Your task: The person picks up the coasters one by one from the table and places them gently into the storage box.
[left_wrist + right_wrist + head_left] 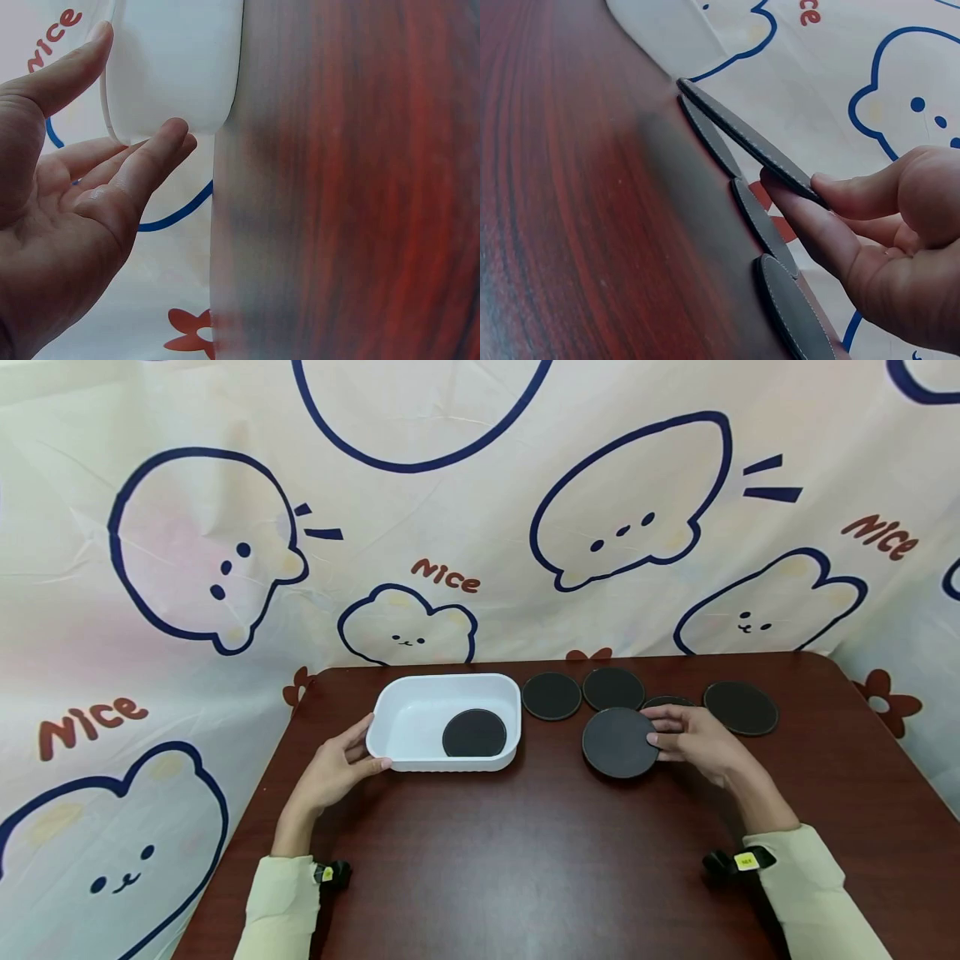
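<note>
A white rectangular tray with rounded corners stands at the back left of the table, one round black coaster lying inside it. My left hand holds the tray's left end, thumb at the near corner and fingers along the end wall. My right hand pinches another coaster by its right edge between thumb and fingers. That coaster is raised over the table and tilted; the right wrist view shows its stitched rim. Behind the right fingers, a coaster is mostly hidden.
More black coasters lie flat along the back of the table: one coaster right beside the tray, another next to it, and one further right. A printed cloth hangs behind the table's back edge.
</note>
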`<state>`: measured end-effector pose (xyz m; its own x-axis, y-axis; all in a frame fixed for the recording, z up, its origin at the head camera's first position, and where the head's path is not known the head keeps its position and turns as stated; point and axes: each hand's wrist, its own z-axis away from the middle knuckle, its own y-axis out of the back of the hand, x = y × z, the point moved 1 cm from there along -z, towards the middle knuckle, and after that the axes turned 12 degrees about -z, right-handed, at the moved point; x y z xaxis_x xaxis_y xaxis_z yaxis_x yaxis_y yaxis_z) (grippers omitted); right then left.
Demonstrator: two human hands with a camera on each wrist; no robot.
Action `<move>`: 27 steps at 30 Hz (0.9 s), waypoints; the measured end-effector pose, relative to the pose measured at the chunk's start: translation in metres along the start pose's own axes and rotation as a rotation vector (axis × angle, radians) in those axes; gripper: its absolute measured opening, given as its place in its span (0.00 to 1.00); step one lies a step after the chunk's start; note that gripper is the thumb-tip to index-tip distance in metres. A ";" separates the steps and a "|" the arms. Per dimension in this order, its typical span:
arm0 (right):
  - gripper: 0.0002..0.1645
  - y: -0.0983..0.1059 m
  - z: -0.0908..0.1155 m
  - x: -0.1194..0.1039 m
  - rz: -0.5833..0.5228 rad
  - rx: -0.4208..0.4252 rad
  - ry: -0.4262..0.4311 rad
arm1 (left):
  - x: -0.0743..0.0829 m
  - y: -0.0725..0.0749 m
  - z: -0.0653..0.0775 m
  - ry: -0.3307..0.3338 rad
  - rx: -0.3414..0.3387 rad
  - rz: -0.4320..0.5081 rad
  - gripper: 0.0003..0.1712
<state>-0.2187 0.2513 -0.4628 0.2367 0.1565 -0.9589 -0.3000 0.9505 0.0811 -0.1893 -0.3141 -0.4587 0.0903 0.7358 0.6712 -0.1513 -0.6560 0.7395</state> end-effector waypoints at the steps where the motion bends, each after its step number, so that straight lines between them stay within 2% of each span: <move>1: 0.37 0.001 0.000 -0.001 -0.011 0.001 -0.002 | 0.000 0.000 0.000 0.001 0.000 0.000 0.56; 15: 0.38 0.001 0.003 -0.003 -0.106 0.027 0.014 | 0.001 0.000 -0.001 0.000 0.001 -0.009 0.56; 22: 0.38 0.002 0.005 -0.004 -0.170 0.018 0.050 | 0.000 0.000 0.000 0.003 -0.006 -0.003 0.57; 27: 0.39 0.002 0.003 -0.006 -0.223 0.013 0.045 | 0.000 0.000 0.000 0.007 -0.008 0.005 0.57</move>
<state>-0.2178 0.2535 -0.4563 0.2545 -0.0701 -0.9645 -0.2332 0.9635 -0.1316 -0.1894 -0.3140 -0.4589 0.0824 0.7338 0.6743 -0.1595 -0.6582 0.7358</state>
